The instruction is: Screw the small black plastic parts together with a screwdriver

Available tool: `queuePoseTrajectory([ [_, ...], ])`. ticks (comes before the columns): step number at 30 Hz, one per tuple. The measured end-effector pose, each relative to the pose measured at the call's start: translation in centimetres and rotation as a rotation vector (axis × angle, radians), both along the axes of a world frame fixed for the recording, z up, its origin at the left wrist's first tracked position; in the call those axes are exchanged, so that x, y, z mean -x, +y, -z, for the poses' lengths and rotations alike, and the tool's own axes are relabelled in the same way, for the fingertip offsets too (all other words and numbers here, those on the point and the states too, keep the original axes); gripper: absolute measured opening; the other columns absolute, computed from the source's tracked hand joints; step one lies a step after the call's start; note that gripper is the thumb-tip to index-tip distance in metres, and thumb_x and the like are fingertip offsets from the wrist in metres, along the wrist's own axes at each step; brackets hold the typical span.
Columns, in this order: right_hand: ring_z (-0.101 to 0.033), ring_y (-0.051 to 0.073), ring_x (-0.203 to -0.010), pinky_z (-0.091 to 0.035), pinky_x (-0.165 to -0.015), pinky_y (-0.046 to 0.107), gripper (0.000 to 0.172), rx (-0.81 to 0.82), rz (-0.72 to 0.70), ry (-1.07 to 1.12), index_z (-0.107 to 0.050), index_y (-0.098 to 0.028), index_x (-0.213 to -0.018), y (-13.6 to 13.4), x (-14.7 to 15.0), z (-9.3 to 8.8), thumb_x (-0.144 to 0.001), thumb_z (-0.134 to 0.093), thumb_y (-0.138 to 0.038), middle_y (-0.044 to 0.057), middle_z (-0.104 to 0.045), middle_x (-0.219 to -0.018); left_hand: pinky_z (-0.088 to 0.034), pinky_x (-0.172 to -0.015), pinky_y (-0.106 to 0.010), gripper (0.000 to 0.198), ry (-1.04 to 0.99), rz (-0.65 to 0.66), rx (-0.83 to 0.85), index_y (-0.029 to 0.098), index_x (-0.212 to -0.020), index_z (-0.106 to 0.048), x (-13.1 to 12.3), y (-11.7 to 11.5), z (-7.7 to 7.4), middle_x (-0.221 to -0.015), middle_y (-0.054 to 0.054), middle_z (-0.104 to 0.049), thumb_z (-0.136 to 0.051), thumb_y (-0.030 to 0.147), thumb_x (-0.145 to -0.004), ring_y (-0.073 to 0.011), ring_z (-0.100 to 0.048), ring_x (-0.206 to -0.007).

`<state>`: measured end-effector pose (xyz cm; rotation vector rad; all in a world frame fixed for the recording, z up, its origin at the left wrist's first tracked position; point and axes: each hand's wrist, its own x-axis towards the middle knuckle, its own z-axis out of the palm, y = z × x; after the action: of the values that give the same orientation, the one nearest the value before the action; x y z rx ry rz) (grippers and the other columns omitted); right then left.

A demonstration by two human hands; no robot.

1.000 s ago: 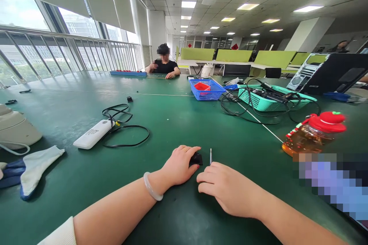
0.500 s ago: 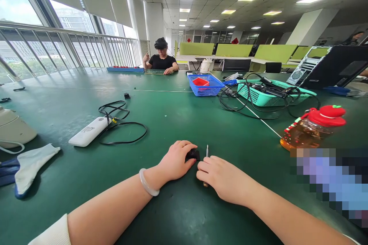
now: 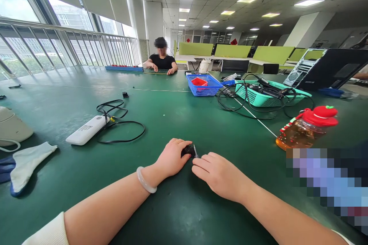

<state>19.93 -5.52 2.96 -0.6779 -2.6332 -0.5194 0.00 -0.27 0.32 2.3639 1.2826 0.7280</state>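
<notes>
Pinching with left hand a small black plastic part, down on green bench near its front edge, mid-width. Looks light, rigid, slick; grip opposite sides. Right hand palm-down, fingertips at part; can't tell if holding anything.

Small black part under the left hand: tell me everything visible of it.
The small black part is a dark, plastic-looking piece with a slight sheen, blocky with rounded edges; finer detail is too small to tell. It sits on the green table, straight in front of the person. The left hand curls over it from the left, fingers on its top, hiding much of it. The right hand has its fingertips at the part's right edge; actual contact cannot be told.
</notes>
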Motion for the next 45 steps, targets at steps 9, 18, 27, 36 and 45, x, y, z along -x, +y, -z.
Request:
queuePoseTrajectory([
  [9,-0.054,0.016,-0.073,-0.046,-0.074,0.036,0.018,-0.115,-0.271,0.141,-0.063,-0.018,-0.095,-1.2,0.7,-0.3,-0.088,-0.048,-0.008,0.004,-0.066,-0.088,-0.046,-0.103,-0.044,0.042,-0.004,-0.022,-0.005,0.022,-0.124,-0.061,0.0,-0.1,-0.2,-0.117,-0.006,-0.070,-0.059,0.017,-0.082,-0.0252,-0.057,-0.114],
  [18,-0.061,0.017,-0.091,-0.048,-0.102,0.048,0.019,-0.106,-0.293,0.230,-0.060,-0.019,-0.094,-1.3,0.8,-0.1,-0.089,-0.045,-0.009,0.003,-0.065,-0.085,-0.049,-0.099,-0.042,0.050,-0.009,-0.071,0.045,0.025,-0.131,-0.055,0.0,-0.1,-0.1,-0.113,-0.006,-0.069,-0.061,0.020,-0.082,-0.0250,-0.061,-0.110],
  [27,-0.065,0.016,-0.092,-0.048,-0.102,0.050,0.013,-0.091,-0.245,0.383,-0.055,-0.019,-0.098,-1.0,0.8,0.4,-0.090,-0.051,-0.010,0.004,-0.067,-0.088,-0.049,-0.097,-0.040,0.051,-0.006,-0.072,0.059,0.026,-0.131,-0.055,0.0,-0.1,-0.3,-0.112,-0.005,-0.070,-0.062,0.018,-0.081,-0.0247,-0.062,-0.107],
  [36,-0.065,0.016,-0.089,-0.046,-0.104,0.048,0.008,-0.061,-0.187,0.346,-0.057,-0.019,-0.093,-1.0,1.0,0.7,-0.091,-0.055,-0.012,0.002,-0.068,-0.086,-0.049,-0.099,-0.040,0.049,0.005,-0.072,0.072,0.026,-0.129,-0.058,0.0,-0.1,-0.5,-0.113,-0.005,-0.070,-0.061,0.017,-0.081,-0.0246,-0.062,-0.110],
  [45,-0.064,0.017,-0.089,-0.040,-0.105,0.045,0.005,-0.076,-0.116,0.319,-0.063,-0.018,-0.093,-0.9,1.0,0.3,-0.091,-0.059,-0.018,0.001,-0.070,-0.086,-0.046,-0.103,-0.041,0.042,-0.001,-0.062,0.069,0.024,-0.123,-0.063,0.0,0.0,-0.4,-0.118,-0.004,-0.071,-0.061,0.017,-0.082,-0.0247,-0.060,-0.114],
])
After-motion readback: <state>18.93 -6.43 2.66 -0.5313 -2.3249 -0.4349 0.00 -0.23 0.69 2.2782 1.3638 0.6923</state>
